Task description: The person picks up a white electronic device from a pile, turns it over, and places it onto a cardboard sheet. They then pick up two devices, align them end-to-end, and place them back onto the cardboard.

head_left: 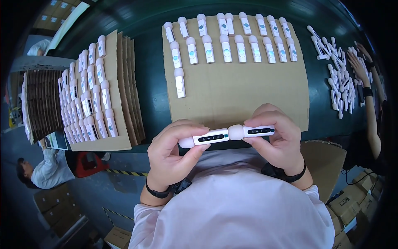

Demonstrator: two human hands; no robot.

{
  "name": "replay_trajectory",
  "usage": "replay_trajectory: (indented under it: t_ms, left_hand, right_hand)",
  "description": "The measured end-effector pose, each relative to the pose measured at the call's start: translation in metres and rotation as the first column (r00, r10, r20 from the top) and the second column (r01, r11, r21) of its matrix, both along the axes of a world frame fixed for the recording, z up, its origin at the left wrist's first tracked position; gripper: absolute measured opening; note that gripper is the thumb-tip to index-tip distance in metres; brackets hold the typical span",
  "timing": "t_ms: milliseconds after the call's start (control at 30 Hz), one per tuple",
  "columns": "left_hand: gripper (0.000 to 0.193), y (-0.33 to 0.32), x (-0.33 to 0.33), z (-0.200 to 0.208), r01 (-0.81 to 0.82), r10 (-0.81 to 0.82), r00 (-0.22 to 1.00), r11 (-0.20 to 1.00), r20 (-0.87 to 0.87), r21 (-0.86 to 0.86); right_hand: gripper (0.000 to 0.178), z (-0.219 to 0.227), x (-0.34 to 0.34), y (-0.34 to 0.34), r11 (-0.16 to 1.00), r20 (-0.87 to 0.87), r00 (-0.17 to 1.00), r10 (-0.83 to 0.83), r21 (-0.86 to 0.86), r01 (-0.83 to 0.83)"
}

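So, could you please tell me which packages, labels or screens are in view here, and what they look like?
Brown cartons: stacked at lower right, some with pale labels.
Brown cartons: on the floor at lower left.
Dark display strips: narrow, black, on the two white handheld devices held in both hands.
Booklet: dark cover, left table edge.

Pale pink short-sleeved shirt; black band on left wrist, black band on right wrist.

Brown cartons lower right, more lower left (floor) — plain cardboard
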State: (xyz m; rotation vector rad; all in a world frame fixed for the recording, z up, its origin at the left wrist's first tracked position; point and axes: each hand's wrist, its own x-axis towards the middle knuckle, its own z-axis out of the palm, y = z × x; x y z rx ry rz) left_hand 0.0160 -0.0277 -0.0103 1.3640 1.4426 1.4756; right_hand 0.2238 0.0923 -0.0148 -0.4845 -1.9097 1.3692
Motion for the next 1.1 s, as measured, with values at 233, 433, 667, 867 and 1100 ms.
replay_trajectory:
  t_ms: [233,433,667,867,1100]
  left_hand:
    - [0.026,0.002,-0.001,-0.001,0.011,-0.009,0.999,0.999,-0.046,0.034]
    - [0.026,0.004,-0.001,0.003,-0.006,0.01,0.996,0.999,-0.083,0.052]
    - [0.027,0.01,0.0,0.006,-0.021,0.034,0.987,0.996,-0.156,0.083]
    - [0.026,0.012,-0.001,-0.001,0.01,-0.001,0.998,0.987,-0.055,0.159]
    - [0.024,0.013,0.005,-0.004,-0.018,-0.002,0.992,0.988,0.129,0.156]
  right_hand:
    - [0.025,0.001,0.0,0.001,0.999,-0.008,1.0,-0.013,0.03,0.013]
    - [0.025,0.0,-0.002,0.002,0.998,-0.016,1.0,-0.027,0.051,0.028]
    - [0.025,-0.005,-0.006,-0.007,0.991,-0.14,0.986,-0.089,-0.107,0.075]
    - [0.023,-0.002,-0.005,-0.001,0.996,-0.025,0.996,-0.082,-0.045,0.081]
    - [0.026,0.019,-0.009,0.008,0.967,0.075,0.996,-0.051,0.253,0.03]
